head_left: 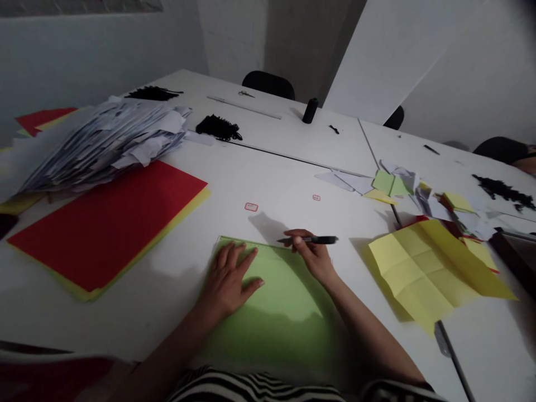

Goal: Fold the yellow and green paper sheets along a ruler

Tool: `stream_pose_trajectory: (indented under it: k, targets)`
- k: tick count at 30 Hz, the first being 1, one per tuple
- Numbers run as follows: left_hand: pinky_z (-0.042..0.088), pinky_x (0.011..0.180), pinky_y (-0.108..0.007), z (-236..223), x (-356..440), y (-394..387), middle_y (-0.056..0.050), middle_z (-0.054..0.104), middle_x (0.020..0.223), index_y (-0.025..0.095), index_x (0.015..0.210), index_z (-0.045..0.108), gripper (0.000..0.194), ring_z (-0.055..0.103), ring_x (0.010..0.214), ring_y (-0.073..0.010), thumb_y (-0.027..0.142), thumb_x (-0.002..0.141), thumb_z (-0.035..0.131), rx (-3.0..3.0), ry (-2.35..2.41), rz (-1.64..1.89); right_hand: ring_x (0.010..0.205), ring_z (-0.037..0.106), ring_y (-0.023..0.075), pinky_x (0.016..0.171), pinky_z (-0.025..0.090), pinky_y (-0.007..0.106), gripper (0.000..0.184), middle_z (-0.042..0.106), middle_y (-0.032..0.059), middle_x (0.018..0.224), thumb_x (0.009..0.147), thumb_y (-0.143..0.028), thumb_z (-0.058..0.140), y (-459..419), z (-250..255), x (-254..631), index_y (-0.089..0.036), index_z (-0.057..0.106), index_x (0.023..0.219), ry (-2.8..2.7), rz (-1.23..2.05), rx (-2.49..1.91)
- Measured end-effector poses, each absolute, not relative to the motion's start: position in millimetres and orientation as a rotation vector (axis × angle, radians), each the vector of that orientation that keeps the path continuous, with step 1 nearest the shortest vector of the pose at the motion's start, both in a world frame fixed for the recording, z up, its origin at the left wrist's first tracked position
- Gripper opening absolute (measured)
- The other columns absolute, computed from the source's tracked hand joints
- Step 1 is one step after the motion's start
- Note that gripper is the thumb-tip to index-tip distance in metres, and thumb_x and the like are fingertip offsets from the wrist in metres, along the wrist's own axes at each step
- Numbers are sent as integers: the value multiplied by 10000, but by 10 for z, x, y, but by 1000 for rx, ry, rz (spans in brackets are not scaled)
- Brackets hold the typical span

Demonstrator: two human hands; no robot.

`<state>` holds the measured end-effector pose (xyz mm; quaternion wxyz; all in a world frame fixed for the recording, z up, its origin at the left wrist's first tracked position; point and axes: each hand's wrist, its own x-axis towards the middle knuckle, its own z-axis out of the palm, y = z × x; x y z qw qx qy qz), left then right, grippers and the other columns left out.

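Note:
A sheet of green paper (280, 296) lies on the white table in front of me. Along its far edge runs a clear ruler (270, 245). My left hand (230, 276) rests flat with fingers spread on the sheet, its fingertips reaching the ruler. Between the fingers of my right hand (310, 254) is a black pen (322, 240), held nearly level, tip pointing left just above the ruler's far side. Whether the tip touches anything, I cannot tell.
Red paper (125, 223) over yellow sheets lies left, below a tall heap of white papers (113, 139). Creased yellow paper (427, 268) and folded scraps (389, 181) are right. Farther back are black cord bundles (218, 128), scissors (246, 94), a long ruler (245, 107) and a black cylinder (310, 110).

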<state>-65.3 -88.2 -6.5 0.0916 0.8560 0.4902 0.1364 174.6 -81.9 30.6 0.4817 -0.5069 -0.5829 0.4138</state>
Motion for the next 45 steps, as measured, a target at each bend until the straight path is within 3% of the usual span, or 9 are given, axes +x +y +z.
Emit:
stream_pose_trajectory:
  k: [4,9,17,45]
  targets:
    - [325,1068,-514,-53,-665,-881,-128,460,1341,233,1367,502,632,314,1292,-347,569,834,554,2561,1440,399,659,598,136,602,481,246,339,655,31,754,837,-507,620,-437,196,1383,-178,649,916,-1380,1184,-1196]
    - [322,1073,-505,-48,-666,-884,-121,468,1321,236,1373,490,634,321,1291,-335,574,839,547,2563,1426,442,590,510,111,547,409,225,289,590,-2,678,753,-442,695,-225,5,1176,-176,595,802,-1440,1178,-1155]
    - [303,1085,-517,-51,-656,-899,-113,455,1351,247,1369,492,636,298,1313,-340,591,836,541,2525,1434,422,552,450,109,532,358,234,270,534,-20,602,778,-397,647,-268,-31,1214,-201,499,666,-1531,1069,-1209]
    - [313,1074,-514,-50,-650,-901,-120,464,1333,235,1358,506,630,305,1298,-343,584,835,547,2543,1432,431,541,418,110,529,338,240,276,495,-23,596,811,-388,608,-266,-70,1227,-213,459,657,-1616,1014,-1185]
